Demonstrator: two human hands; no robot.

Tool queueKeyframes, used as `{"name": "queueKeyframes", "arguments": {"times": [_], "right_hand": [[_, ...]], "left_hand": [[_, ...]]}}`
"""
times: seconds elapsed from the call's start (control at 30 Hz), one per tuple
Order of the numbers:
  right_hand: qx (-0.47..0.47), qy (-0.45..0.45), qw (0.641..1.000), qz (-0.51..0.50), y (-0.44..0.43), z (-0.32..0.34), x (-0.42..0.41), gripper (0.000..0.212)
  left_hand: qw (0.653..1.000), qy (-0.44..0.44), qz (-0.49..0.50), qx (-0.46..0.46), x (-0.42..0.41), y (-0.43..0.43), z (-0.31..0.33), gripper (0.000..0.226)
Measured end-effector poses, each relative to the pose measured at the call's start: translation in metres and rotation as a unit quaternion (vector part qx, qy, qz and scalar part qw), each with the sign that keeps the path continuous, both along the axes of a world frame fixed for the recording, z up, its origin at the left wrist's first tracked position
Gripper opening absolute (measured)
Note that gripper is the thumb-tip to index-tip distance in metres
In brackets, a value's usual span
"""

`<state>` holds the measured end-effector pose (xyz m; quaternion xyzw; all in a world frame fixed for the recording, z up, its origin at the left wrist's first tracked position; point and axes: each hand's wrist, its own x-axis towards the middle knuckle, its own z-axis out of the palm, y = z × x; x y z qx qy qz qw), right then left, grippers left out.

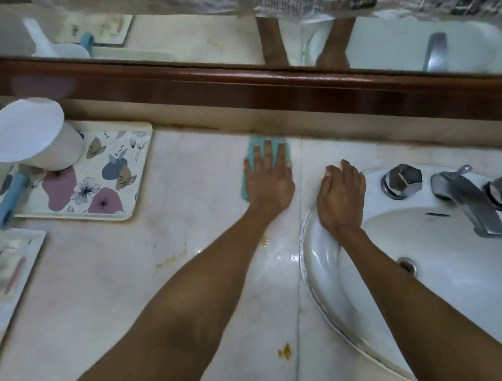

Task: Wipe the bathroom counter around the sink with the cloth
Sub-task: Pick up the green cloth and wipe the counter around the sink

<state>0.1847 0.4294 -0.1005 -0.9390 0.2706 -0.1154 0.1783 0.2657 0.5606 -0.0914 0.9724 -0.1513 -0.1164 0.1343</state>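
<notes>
Marble counter [106, 282]: left hand [269, 185] presses cloth [252, 150] flat beside sink [433, 280].

Glossy pale stone counter [125, 292], shiny white ceramic sink [435, 295], brushed metal faucet [469, 201], soft teal cloth [252, 150].

Left hand [269, 185] flat on teal cloth [253, 147], right hand [340, 197] on sink [326, 262] rim

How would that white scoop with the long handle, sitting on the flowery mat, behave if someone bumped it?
The white scoop looks like thin plastic, so probably light and easy to shove. Its long handle juts out past the floral mat, so a knock there would likely swing or tip it. It seems to rest tilted, so it may not sit very steadily.
</notes>
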Motion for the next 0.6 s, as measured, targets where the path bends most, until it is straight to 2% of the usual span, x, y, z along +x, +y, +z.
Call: {"name": "queueKeyframes", "arguments": {"times": [0.03,0.1,0.17,0.2,0.27,0.37,0.47,0.53,0.6], "right_hand": [[0.005,-0.002,1.000,-0.002,-0.001,0.000,-0.003,0.044],[0.008,-0.006,1.000,0.001,0.000,0.000,-0.005,0.043],[0.013,-0.007,1.000,-0.008,0.000,0.002,-0.006,0.043],[0.015,-0.004,1.000,-0.012,0.001,0.003,-0.007,0.042],[0.010,0.002,1.000,-0.005,0.002,0.003,-0.013,0.040],[-0.004,0.011,1.000,0.016,0.006,0.003,-0.021,0.040],[0.000,0.016,1.000,0.003,0.011,0.006,-0.036,0.046],[0.017,0.011,1.000,0.002,0.014,0.009,-0.044,0.048],[0.038,0.002,0.999,0.001,0.016,0.013,-0.051,0.048]], "left_hand": [[0.996,0.005,-0.088,0.013,-0.008,0.003,0.000,0.057],[0.967,-0.022,-0.253,0.012,-0.012,0.034,-0.002,0.055],[0.933,-0.045,-0.357,0.005,0.002,0.079,-0.002,0.052],[0.928,-0.053,-0.367,0.015,0.016,0.097,-0.001,0.052],[0.952,-0.066,-0.298,0.024,0.042,0.111,0.002,0.052],[0.990,-0.053,-0.128,0.023,0.048,0.065,0.003,0.055],[0.999,-0.012,-0.036,0.017,0.026,0.006,0.000,0.058],[0.996,-0.002,-0.083,0.018,0.009,-0.011,0.000,0.057],[0.980,-0.004,-0.199,0.021,-0.012,0.000,0.005,0.056]]}}
